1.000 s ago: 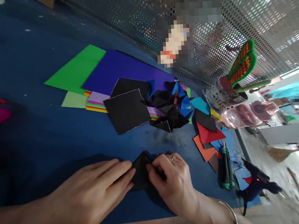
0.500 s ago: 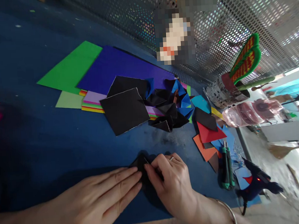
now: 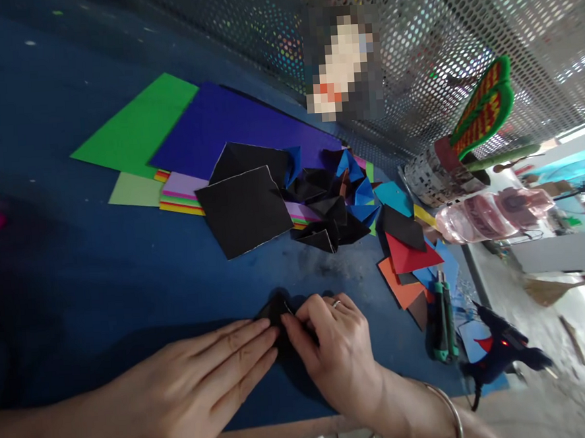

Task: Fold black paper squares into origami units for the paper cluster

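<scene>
A small piece of black paper [image 3: 277, 308] lies near the front edge of the blue table. My left hand [image 3: 203, 383] rests flat with its fingers stretched out, the tips pressing on the paper's left side. On the right side of the paper, my right hand [image 3: 333, 349] is closed, thumb and curled fingers pinching its edge. Part of the paper is hidden under the fingers. Beyond the hands are a black paper square [image 3: 245, 215] and a group of folded black and blue paper pieces [image 3: 333, 200].
Green [image 3: 135, 126] and dark blue sheets [image 3: 237, 126] lie at the back. To the right are coloured scraps [image 3: 411, 255], a green cutter [image 3: 443, 322], a glue gun [image 3: 503, 345], a pink bottle [image 3: 490, 215] and a mosaic pot [image 3: 431, 174]. A perforated metal panel [image 3: 261, 36] stands behind.
The view has shifted slightly, so the table items appear a little higher. Both hands stay at the black paper with almost the same hold.
</scene>
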Action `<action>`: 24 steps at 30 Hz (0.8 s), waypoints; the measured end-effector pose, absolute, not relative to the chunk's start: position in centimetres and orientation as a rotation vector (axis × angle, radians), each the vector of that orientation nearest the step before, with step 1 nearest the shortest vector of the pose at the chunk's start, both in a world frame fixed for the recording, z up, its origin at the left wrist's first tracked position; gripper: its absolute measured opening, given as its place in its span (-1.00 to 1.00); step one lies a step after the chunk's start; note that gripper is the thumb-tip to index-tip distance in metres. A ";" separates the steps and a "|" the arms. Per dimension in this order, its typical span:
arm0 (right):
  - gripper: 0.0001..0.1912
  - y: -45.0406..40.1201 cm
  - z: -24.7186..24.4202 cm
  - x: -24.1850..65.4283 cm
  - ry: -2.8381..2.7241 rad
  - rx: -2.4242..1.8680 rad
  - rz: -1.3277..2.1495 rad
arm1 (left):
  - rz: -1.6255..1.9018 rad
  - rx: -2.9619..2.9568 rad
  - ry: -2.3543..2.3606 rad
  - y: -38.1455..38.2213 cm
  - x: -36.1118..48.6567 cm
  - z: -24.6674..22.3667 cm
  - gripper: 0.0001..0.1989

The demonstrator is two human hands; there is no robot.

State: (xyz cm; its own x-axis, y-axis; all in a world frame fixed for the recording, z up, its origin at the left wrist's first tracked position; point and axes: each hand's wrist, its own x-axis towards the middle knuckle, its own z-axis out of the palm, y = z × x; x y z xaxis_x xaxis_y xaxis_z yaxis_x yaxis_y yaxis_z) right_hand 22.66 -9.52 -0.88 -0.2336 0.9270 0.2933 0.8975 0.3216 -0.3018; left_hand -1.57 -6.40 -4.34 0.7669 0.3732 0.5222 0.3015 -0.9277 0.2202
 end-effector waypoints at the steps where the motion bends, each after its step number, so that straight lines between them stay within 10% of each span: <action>1: -0.59 -9.5 -0.9 22.7 -2.184 -1.616 0.089 | 0.874 2.841 0.541 -6.4 -1.5 -4.3 -0.45; 9: -0.88 -9.5 -0.5 22.8 -2.129 -1.641 0.199 | 0.840 2.832 0.505 -6.5 -1.8 -4.7 -0.49; 24: -0.59 -10.8 -0.6 24.8 -2.057 -1.691 0.325 | 0.791 2.760 0.569 -7.6 -2.1 -5.9 -0.29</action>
State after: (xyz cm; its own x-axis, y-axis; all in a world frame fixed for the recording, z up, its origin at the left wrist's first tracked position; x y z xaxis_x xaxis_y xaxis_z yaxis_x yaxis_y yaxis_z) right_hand 24.82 -10.85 -0.61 -0.1427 0.9704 0.1949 0.8628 0.2185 -0.4559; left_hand -2.13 -7.58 -5.90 0.7811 0.4197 0.4623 0.3048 -0.9025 0.3044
